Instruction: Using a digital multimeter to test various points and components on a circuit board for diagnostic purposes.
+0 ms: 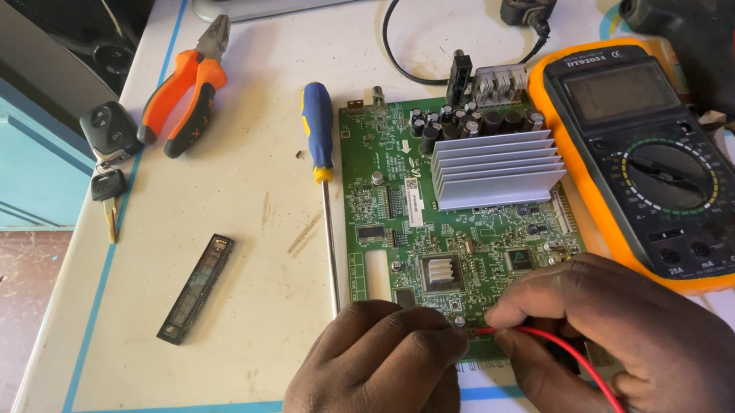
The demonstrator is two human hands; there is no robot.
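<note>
A green circuit board (405, 221) with a ribbed silver heat sink (497, 170) lies flat on the white table. My left hand (374, 372) rests curled on the board's near edge, fingers closed; whether it holds anything is hidden. My right hand (618, 335) pinches a thin red probe lead (542, 335), whose tip touches the board near its lower middle. An orange-cased multimeter (651, 161) lies just right of the board, with a red plug in its lower right socket.
A blue-and-yellow screwdriver (320, 139) lies along the board's left edge. Orange pliers (186, 94), a car key (106, 151) and a thin black strip (197, 288) lie farther left. A black glue gun (710, 30) and a black power plug (528, 4) sit at the back right. The table's left edge (48, 340) drops to the floor.
</note>
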